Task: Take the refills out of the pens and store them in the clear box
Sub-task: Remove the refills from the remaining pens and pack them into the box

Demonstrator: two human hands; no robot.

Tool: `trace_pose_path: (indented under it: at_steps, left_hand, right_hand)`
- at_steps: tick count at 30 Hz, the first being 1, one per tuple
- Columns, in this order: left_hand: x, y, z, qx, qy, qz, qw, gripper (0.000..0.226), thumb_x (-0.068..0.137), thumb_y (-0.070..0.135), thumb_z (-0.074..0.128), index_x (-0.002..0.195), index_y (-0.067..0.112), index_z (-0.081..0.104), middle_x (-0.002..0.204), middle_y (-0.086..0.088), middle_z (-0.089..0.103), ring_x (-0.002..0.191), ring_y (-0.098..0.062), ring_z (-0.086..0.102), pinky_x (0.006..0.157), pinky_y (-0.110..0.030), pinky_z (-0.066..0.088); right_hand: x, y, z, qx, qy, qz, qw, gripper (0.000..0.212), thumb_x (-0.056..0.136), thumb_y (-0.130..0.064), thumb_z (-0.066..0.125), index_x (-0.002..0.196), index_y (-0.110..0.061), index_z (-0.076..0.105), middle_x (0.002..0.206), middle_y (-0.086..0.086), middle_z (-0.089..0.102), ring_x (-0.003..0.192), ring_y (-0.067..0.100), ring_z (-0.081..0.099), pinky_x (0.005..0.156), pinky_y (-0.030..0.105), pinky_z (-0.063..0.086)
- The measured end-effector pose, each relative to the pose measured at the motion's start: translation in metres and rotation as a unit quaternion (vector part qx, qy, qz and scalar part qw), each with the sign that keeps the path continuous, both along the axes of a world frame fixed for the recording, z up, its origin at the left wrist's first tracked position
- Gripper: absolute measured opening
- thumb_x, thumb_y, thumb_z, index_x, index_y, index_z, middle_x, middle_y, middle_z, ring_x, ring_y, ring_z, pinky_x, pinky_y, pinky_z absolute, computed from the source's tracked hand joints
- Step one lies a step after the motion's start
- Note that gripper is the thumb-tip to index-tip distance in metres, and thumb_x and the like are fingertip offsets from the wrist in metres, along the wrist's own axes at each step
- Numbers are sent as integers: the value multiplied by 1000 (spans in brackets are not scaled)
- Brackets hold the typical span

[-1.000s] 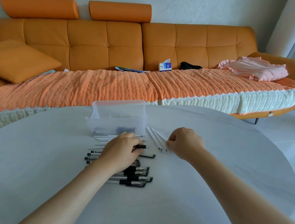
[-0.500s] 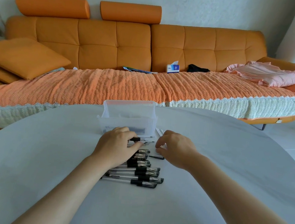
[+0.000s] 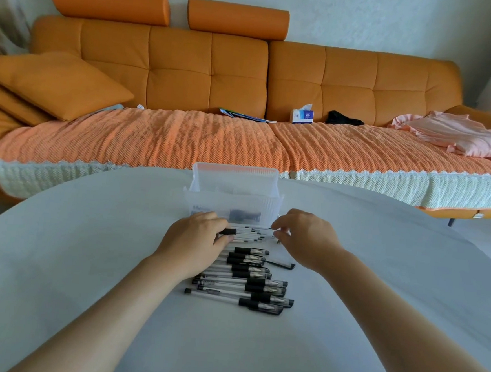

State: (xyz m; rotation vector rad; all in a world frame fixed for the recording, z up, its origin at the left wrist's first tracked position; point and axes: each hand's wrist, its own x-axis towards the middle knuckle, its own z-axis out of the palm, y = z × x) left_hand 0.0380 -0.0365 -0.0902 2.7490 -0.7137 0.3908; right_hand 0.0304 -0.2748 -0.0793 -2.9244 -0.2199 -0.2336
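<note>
Right hand (image 3: pixel 307 239) — now brought in beside the pen (image 3: pixel 230 231) pinched by the left hand (image 3: pixel 196 240), fingers loosely curled, nothing held; refill removal is judged next — clear box (image 3: pixel 234 205) just behind.

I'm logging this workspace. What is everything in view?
clear box: one, transparent, table's far side
pens: many, clear with black caps, rowed before the box
loose part: one, black, right of the pens
table: one, white, foreground
sofa: one, orange, behind the table
cushion: one, orange, sofa's left
tissue box: one, white-blue, on the sofa
cloth: one, pink, sofa's right
left hand: gripping one pen by the box
right hand: curled beside that pen's end
</note>
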Motion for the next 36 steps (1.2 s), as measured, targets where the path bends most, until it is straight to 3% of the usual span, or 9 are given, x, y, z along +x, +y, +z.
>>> trace_pose_path:
  at_steps: [8, 14, 20, 23, 27, 32, 36]
  left_hand:
    - [5, 0, -1, -5, 7, -2, 1000, 29, 97, 47, 46, 101, 25, 63, 93, 10, 56, 94, -12, 54, 74, -34, 49]
    - [5, -1, 2, -29, -13, -10, 999, 23, 96, 43, 50, 104, 27, 64, 89, 14, 52, 92, -12, 53, 69, -29, 42]
    - [1, 2, 8, -83, -99, -21, 991, 24, 90, 33, 65, 113, 28, 67, 96, 10, 55, 72, -6, 48, 54, -22, 36]
    - [0, 1, 11, -70, -118, -22, 990, 31, 85, 29, 71, 116, 27, 67, 108, 10, 57, 63, -5, 46, 49, -17, 27]
    - [1, 0, 8, -68, -95, -12, 993, 13, 90, 30, 65, 101, 29, 72, 94, 14, 62, 77, -13, 61, 53, -25, 40]
    - [-1, -3, 6, -63, -94, -26, 993, 8, 90, 31, 65, 95, 27, 70, 84, 13, 61, 76, -12, 58, 54, -25, 38]
    - [-4, -8, 4, -73, -78, -39, 994, 8, 90, 32, 64, 95, 28, 69, 88, 14, 62, 79, -12, 61, 57, -30, 47]
  right_hand:
    - [8, 7, -1, -61, 19, 12, 998, 23, 99, -41, 51, 104, -35, 72, 101, -13, 63, 91, 12, 60, 67, 27, 45]
    - [4, 5, 1, -52, -6, 8, 999, 20, 99, -36, 51, 102, -30, 69, 102, -13, 61, 86, 12, 61, 71, 29, 52]
    - [-6, -5, 12, -3, -50, 12, 999, 10, 96, -37, 54, 97, -33, 64, 96, -17, 62, 81, 5, 56, 60, 20, 39]
    - [-12, -5, 14, 60, -46, 26, 997, 5, 96, -36, 57, 95, -36, 62, 93, -20, 62, 79, 1, 55, 62, 20, 41]
    - [-18, -6, 14, 106, -47, 34, 993, 6, 95, -33, 59, 91, -37, 58, 89, -21, 61, 71, -8, 51, 58, 15, 36]
    - [-23, -6, 13, 116, -38, 53, 991, 11, 97, -31, 55, 107, -33, 59, 95, -19, 61, 69, -6, 53, 61, 17, 38]
    - [-27, 0, 18, 87, -19, 76, 993, 24, 101, -33, 47, 119, -32, 64, 106, -17, 66, 87, 5, 59, 74, 24, 45]
